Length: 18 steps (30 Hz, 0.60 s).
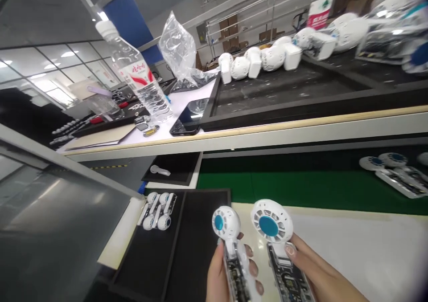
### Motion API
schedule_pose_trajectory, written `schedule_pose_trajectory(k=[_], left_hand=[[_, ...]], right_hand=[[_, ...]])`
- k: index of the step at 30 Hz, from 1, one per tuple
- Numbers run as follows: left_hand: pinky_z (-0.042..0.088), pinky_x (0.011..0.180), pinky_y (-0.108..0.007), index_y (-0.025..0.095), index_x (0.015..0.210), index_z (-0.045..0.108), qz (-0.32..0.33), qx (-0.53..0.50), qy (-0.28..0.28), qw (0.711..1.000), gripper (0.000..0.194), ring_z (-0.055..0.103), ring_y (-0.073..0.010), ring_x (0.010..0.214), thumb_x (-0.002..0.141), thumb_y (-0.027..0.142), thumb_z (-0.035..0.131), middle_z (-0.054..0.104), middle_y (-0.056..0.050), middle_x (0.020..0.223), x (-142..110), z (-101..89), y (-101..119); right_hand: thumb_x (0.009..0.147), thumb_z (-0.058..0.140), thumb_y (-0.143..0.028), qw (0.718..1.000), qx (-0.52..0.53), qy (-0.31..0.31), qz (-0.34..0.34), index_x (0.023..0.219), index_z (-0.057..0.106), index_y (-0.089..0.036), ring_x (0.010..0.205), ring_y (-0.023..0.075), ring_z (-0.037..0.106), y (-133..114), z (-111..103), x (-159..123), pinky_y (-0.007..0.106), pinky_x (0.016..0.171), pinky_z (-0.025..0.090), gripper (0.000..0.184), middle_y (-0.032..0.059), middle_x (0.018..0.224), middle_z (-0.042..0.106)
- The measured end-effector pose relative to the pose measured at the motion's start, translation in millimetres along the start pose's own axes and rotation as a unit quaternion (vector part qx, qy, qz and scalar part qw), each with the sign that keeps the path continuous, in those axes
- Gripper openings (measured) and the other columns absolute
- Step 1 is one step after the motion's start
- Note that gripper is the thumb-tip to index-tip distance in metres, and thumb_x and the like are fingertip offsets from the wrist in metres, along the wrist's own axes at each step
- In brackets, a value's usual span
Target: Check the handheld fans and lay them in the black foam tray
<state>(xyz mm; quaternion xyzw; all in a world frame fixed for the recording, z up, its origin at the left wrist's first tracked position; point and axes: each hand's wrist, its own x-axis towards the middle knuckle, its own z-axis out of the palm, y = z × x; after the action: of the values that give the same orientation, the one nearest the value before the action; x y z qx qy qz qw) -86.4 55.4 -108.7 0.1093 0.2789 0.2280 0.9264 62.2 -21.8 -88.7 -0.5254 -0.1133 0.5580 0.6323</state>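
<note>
As left fan [235, 265] and right fan [285, 271] run near-parallel lengthwise, both point head-upward.

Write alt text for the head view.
A person's left hand and right hand each hold a white fan-like device with exposed circuitry. Similar devices lie in a black tray at left; a water bottle stands on the shelf above.

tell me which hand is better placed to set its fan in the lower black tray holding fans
Probably the left hand: it holds its white fan nearer the black tray, on the left. The right hand grips another fan farther off, with the left hand between it and the tray.
</note>
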Motion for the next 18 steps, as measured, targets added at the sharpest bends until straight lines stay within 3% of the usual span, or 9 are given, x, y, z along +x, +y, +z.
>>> schedule_pose_trajectory(k=[3, 7, 9, 13, 18], left_hand=[[0.044, 0.065, -0.031, 0.016, 0.091, 0.061, 0.012, 0.071, 0.127, 0.989, 0.031, 0.059, -0.0186, 0.073, 0.071, 0.038, 0.056, 0.062, -0.005, 0.075, 4, -43.5, 11], [0.042, 0.077, -0.035, 0.015, 0.11, 0.049, 0.092, 0.207, 0.206, 0.952, 0.049, 0.058, -0.0241, 0.085, 0.064, 0.029, 0.059, 0.062, -0.007, 0.089, 8, -118.9, 44], [0.038, 0.085, -0.037, 0.015, 0.112, 0.046, 0.118, 0.27, 0.247, 0.923, 0.048, 0.056, -0.0251, 0.092, 0.067, 0.026, 0.057, 0.061, -0.008, 0.096, 12, -154.1, 71], [0.028, 0.097, -0.037, 0.014, 0.113, 0.048, 0.173, 0.447, 0.289, 0.828, 0.043, 0.048, -0.0247, 0.106, 0.07, 0.017, 0.054, 0.058, -0.009, 0.107, 30, -205.7, 134], [0.028, 0.099, -0.045, 0.015, 0.118, 0.043, 0.193, 0.635, 0.283, 0.693, 0.043, 0.042, -0.0231, 0.115, 0.077, 0.02, 0.052, 0.049, -0.011, 0.121, 69, -242.2, 201]], right_hand=[[0.064, 0.066, -0.052, 0.998, -0.005, 0.01, 0.064, 0.094, 0.059, -0.021, 0.117, 0.0315, 0.039, 19, 14, 13, 0.04, 0.091, 0.043, 0.044, 0.0067, 0.107, 0.06], [0.071, 0.061, -0.049, 0.973, 0.069, 0.031, 0.219, 0.115, 0.045, -0.021, 0.105, 0.0307, 0.05, 51, 56, 41, 0.036, 0.073, 0.053, 0.054, 0.0094, 0.113, 0.056], [0.071, 0.062, -0.051, 0.961, 0.103, 0.048, 0.252, 0.119, 0.04, -0.019, 0.101, 0.0296, 0.053, 75, 79, 58, 0.034, 0.071, 0.054, 0.062, 0.011, 0.111, 0.057], [0.071, 0.06, -0.057, 0.967, 0.073, 0.046, 0.238, 0.118, 0.04, -0.018, 0.105, 0.0262, 0.051, 125, 110, 97, 0.033, 0.084, 0.049, 0.064, 0.0086, 0.104, 0.061], [0.069, 0.058, -0.059, 0.979, -0.098, -0.003, 0.177, 0.118, 0.038, -0.019, 0.118, 0.0241, 0.038, 158, 127, 143, 0.032, 0.1, 0.033, 0.066, 0.0074, 0.125, 0.046]])
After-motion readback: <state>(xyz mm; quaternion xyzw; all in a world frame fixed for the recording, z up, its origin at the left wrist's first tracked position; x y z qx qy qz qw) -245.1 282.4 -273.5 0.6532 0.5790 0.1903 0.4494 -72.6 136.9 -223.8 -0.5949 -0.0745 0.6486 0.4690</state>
